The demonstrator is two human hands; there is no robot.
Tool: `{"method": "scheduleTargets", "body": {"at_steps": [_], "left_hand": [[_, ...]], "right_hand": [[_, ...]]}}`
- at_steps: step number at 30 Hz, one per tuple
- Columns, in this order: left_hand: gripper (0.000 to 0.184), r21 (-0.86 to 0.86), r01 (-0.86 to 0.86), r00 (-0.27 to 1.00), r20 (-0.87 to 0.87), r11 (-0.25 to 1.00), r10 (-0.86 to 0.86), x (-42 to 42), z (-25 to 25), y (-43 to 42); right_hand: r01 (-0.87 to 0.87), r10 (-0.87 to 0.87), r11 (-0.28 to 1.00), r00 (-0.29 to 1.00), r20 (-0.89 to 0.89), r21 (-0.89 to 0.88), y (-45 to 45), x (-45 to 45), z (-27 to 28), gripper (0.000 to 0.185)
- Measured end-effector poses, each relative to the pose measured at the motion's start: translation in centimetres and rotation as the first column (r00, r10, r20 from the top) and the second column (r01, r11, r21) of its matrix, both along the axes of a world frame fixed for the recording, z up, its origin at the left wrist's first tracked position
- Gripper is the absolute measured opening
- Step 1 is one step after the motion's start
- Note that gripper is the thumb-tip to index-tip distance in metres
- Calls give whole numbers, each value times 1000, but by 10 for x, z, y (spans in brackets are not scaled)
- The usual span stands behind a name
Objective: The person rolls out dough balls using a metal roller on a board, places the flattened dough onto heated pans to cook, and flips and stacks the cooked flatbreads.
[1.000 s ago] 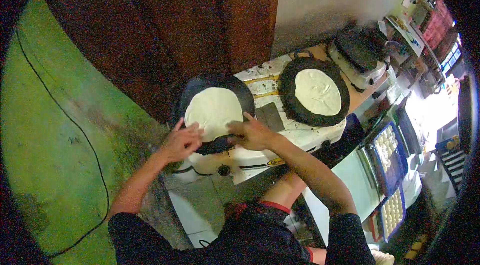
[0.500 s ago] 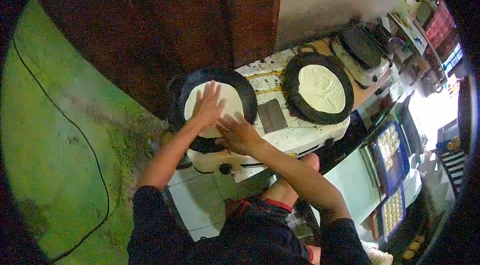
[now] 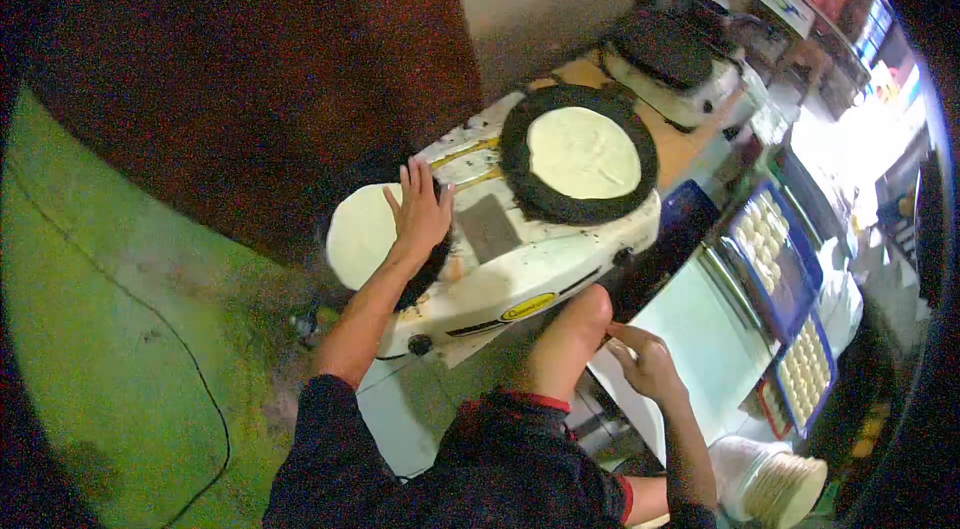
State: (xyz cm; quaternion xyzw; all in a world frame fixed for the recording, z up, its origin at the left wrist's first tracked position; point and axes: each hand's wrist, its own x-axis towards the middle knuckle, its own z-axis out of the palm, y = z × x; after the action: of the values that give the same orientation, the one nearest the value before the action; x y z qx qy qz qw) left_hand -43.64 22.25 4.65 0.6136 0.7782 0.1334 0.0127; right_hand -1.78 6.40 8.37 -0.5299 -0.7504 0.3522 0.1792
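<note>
My left hand (image 3: 422,214), fingers spread, is over the right side of the left black pan (image 3: 436,254), beside a round, pale flatbread (image 3: 365,237). The left hand grips nothing. A second round flatbread (image 3: 583,152) lies on the right black pan (image 3: 642,129). Both pans sit on a white stove (image 3: 560,274). My right hand (image 3: 645,364) is beside my knee, at the left edge of a pale green board (image 3: 700,339). Its fingers are curled together, and whatever they may hold is too small to make out.
Beyond the board are two blue-rimmed trays (image 3: 800,294) (image 3: 828,399) of dough balls. A stack of round flatbreads (image 3: 785,489) stands at the lower right. Another dark griddle (image 3: 660,47) is behind the right pan. A dark cable (image 3: 190,354) runs at the left.
My right hand has left the left pan and moved down and right to the board's edge. My left hand has shifted off the flatbread's middle to the pan's right side. The view has turned right.
</note>
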Motion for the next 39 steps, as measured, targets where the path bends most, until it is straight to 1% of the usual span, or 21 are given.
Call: {"method": "scheduleTargets", "body": {"at_steps": [1,3,5,6,8,9,10,12,14,17,18,21,24,27,30,31,33,34,35,38,39], "left_hand": [[75,86,46,998,-49,995,-42,26,11,8],[75,225,202,953,182,953,-244,106,26,13],[76,261,387,801,381,885,-462,219,31,15],[81,261,498,651,517,827,-556,274,23,15],[85,205,586,502,667,784,-550,385,4,19],[88,110,558,508,738,823,-444,432,-7,21],[92,167,497,618,621,852,-482,474,-66,49],[87,-37,445,561,790,895,-246,522,-88,72],[74,-237,462,691,701,854,-179,534,-91,83],[54,-336,623,715,610,707,-340,504,-149,108],[49,-338,608,761,507,719,-405,494,-141,95],[39,324,657,591,340,681,-732,480,-161,77],[35,38,608,474,784,793,-401,517,-105,81],[34,-25,565,486,818,824,-308,518,-68,63],[36,-128,540,576,777,832,-254,473,-68,37],[38,-143,532,560,799,835,-220,453,-75,22],[44,-261,481,527,849,837,-38,409,-104,2],[50,-306,423,602,798,853,-12,409,-82,-15],[56,-295,394,638,769,870,-28,405,-79,-27],[75,-160,372,684,713,914,-153,383,-109,-49],[85,-123,360,755,621,925,-211,396,-92,-57]], "right_hand": [[79,-79,997,997,-18,-4,-14,23,-7,30],[285,-286,958,957,-40,-14,-49,67,-13,28],[428,-440,896,891,-115,-115,-78,104,-25,29],[494,-516,854,844,-149,-160,-88,122,-30,29],[561,-571,821,807,-150,-106,-97,149,-34,30],[573,-579,815,801,-151,-83,-101,163,-31,30],[610,-614,788,772,-164,-80,-104,181,-29,31],[659,-658,749,727,-198,-71,-107,214,-26,31],[721,-709,692,670,-218,-37,-104,259,-32,34],[788,-764,607,614,-198,99,-84,334,-46,38],[810,-782,563,586,-214,164,-68,359,-48,39],[872,-861,468,486,-146,145,-9,419,-39,39],[885,-837,407,460,-296,226,53,446,-41,39],[887,-845,344,436,-309,309,102,478,-61,39],[845,-838,360,479,-262,395,127,496,-71,40],[832,-848,463,516,-120,304,134,500,-74,42],[683,-788,577,609,86,449,155,509,-117,48],[590,-748,631,634,195,503,162,513,-134,51],[617,-671,739,634,384,272,162,501,-119,61],[579,-616,767,545,568,276,164,485,-131,63],[571,-579,790,574,578,224,168,484,-130,65]]}}
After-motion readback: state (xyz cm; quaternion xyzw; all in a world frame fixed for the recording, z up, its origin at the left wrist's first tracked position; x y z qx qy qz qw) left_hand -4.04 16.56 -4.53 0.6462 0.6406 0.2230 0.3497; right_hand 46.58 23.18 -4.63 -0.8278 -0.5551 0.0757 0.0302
